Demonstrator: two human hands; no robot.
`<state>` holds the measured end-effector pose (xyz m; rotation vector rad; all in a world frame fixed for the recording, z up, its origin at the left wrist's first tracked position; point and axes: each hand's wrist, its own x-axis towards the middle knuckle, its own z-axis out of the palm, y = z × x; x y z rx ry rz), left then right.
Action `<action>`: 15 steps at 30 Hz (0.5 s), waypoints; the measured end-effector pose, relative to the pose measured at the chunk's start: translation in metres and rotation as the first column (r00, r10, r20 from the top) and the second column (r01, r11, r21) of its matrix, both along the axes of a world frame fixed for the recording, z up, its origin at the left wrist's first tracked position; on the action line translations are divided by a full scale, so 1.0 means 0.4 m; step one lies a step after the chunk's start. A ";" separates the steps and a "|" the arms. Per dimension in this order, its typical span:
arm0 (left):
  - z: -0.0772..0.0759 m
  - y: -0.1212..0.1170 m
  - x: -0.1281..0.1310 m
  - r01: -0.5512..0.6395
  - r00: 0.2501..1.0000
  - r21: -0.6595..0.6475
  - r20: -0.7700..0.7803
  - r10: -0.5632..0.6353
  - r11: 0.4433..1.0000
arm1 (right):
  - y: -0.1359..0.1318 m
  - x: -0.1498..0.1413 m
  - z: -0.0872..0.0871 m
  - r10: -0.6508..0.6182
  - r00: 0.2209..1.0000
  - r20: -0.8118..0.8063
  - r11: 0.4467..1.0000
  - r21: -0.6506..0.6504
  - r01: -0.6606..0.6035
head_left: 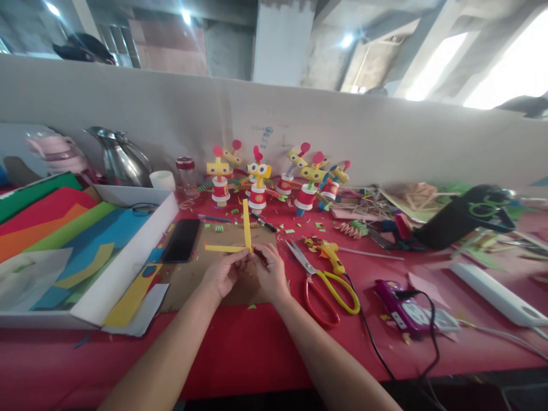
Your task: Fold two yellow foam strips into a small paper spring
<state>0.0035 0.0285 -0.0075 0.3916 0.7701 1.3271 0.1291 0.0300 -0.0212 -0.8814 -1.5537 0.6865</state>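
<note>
My left hand (225,274) and my right hand (270,275) meet over a brown cardboard sheet (201,279) on the red table (240,348). Both pinch the corner where two yellow paper strips (246,225) cross at a right angle. One strip points away from me, the other runs left. Red-and-yellow scissors (325,288) lie just right of my right hand. A black phone (181,240) lies left of the strips.
A white box (128,257) of coloured paper sheets stands at the left. Several paper-cup figures (259,191) line the grey partition behind. A yellow glue gun (331,254), a purple power strip (402,311) with cables, and paper scraps fill the right.
</note>
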 end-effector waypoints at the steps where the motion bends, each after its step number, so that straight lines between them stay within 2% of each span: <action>1: -0.001 0.001 0.001 -0.019 1.000 0.009 -0.010 0.019 1.000 | 0.001 -0.001 -0.003 -0.003 1.000 -0.003 1.000 -0.013 0.003; 8: 0.001 0.003 0.002 -0.097 0.992 0.049 -0.077 0.101 0.994 | 0.018 -0.001 -0.034 0.010 0.998 -0.056 0.998 -0.064 -0.013; 12: -0.001 0.001 0.002 -0.079 0.990 0.071 -0.113 0.087 0.994 | 0.019 0.001 -0.039 0.011 0.999 -0.047 0.994 -0.107 -0.016; 15: 0.001 -0.003 0.006 -0.075 0.989 0.064 -0.123 0.082 0.995 | 0.015 0.002 -0.033 0.015 0.994 -0.108 0.987 -0.160 -0.032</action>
